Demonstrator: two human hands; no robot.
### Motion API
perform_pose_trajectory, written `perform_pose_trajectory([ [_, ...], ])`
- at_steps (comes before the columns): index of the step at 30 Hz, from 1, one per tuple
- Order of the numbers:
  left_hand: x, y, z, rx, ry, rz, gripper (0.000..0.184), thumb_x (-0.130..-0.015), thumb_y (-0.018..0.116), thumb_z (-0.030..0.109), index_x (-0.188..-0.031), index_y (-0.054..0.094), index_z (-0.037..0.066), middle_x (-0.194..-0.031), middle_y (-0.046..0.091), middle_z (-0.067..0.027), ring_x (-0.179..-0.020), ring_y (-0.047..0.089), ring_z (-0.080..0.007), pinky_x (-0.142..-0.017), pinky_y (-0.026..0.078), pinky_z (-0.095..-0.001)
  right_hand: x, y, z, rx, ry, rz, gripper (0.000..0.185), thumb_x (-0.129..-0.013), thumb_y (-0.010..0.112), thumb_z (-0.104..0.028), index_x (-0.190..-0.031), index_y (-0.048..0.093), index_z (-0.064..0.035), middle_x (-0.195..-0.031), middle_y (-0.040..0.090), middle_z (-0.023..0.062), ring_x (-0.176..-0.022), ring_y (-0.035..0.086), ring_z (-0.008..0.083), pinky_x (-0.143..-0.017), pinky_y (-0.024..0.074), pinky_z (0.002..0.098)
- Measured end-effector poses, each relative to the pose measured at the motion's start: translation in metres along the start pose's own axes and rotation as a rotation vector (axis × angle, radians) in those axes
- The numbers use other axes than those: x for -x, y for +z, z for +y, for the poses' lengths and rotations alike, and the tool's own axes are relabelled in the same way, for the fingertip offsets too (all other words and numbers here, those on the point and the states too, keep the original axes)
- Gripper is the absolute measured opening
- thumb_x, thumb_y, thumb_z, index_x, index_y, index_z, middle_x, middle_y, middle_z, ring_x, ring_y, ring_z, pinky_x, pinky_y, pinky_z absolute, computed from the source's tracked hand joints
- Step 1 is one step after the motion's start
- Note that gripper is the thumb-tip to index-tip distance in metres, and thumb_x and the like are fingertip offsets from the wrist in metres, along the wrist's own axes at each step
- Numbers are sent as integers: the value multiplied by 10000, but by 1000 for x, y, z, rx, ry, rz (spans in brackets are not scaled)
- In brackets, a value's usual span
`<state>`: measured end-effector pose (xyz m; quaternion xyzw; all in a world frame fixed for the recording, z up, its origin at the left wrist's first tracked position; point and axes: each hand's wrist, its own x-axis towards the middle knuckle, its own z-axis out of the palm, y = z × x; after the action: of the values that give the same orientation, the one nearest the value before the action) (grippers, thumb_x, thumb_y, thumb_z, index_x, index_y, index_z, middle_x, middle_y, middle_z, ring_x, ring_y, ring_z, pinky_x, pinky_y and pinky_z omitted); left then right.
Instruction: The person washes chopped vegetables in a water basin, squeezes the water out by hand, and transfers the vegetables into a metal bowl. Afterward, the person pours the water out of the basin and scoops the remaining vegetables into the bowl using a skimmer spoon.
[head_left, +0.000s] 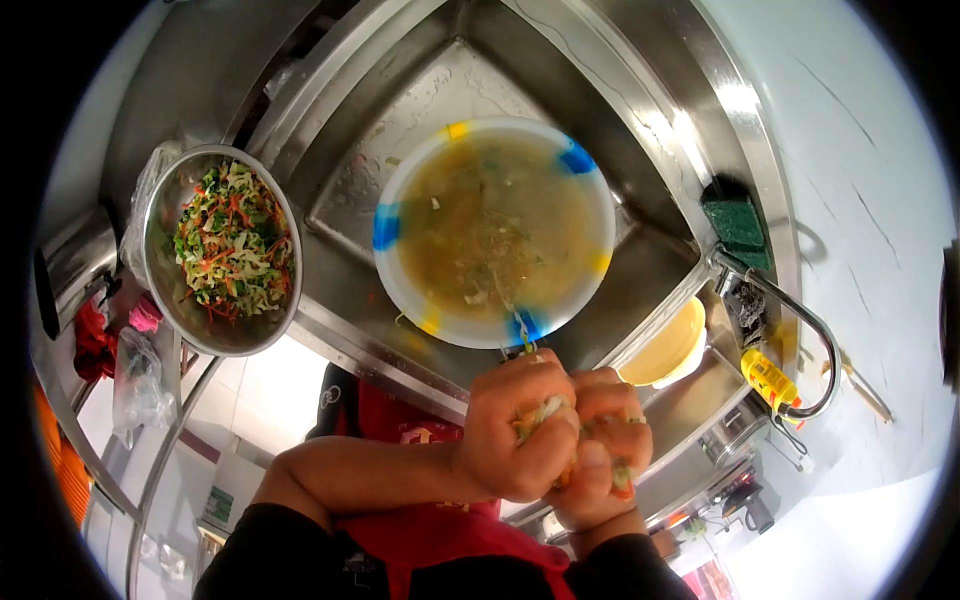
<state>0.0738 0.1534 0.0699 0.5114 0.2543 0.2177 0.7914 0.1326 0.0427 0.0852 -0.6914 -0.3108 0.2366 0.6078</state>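
Note:
Both hands are pressed together at the sink's near edge, by the near rim of a white basin with blue and yellow patches. My left hand is closed round shredded vegetables, pale and green bits showing between the fingers. My right hand is also closed round shredded vegetables, with orange and green pieces sticking out. Cloudy yellowish liquid with floating bits fills the basin. A thin stream runs from the hands toward it. At the left, a steel bowl holds chopped green, white and orange vegetables.
The basin stands in a steel sink. On the right are a curved faucet, a green scouring pad, steel wool, a yellow bottle and a yellow bowl. A plastic bag hangs at the left.

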Motion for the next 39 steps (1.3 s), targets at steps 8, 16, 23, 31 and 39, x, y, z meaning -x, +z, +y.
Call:
perform_pose_trajectory([
  [8, 1, 10, 31, 1, 247, -83, 67, -656, 533, -8, -655, 473, 22, -631, 453, -105, -502, 404, -235, -461, 358, -328, -2, 0, -54, 113, 140, 14, 197, -821, 584, -251, -834, 415, -150, -897, 556, 126, -757, 516, 245, -703, 445, 404],
  [16, -2, 15, 22, 4, 235, -31, 80, -709, 561, 35, -691, 484, 48, -702, 492, -111, -566, 485, -270, -535, 427, -316, -6, 17, -4, 127, -262, 327, 154, -797, 588, -174, -765, 501, -50, -768, 539, 124, -685, 516, 256, -635, 442, 383],
  [23, -20, -22, -178, -88, -812, 522, 242, -854, 496, 192, -746, 550, -18, -700, 564, -147, -643, 540, -253, -619, 430, -390, 1, 48, 195, -142, 810, 527, 77, -823, 515, -52, -776, 536, 6, -714, 549, 57, -660, 476, 140, -585, 410, 318],
  [31, -4, 23, -44, 56, -289, 338, 114, -859, 519, 88, -797, 530, -7, -716, 522, -60, -663, 482, -140, -622, 409, -294, -22, 25, 46, 84, 243, 522, 90, -811, 471, -34, -739, 510, 2, -747, 552, 86, -684, 504, 140, -622, 433, 296],
  [39, -34, -7, -119, -300, -505, 244, 204, -857, 547, 181, -852, 605, -14, -720, 585, -120, -682, 571, -232, -657, 461, -360, -9, 24, 121, 383, 121, 391, 124, -843, 512, -112, -825, 542, 7, -762, 533, 97, -693, 503, 170, -650, 438, 333],
])
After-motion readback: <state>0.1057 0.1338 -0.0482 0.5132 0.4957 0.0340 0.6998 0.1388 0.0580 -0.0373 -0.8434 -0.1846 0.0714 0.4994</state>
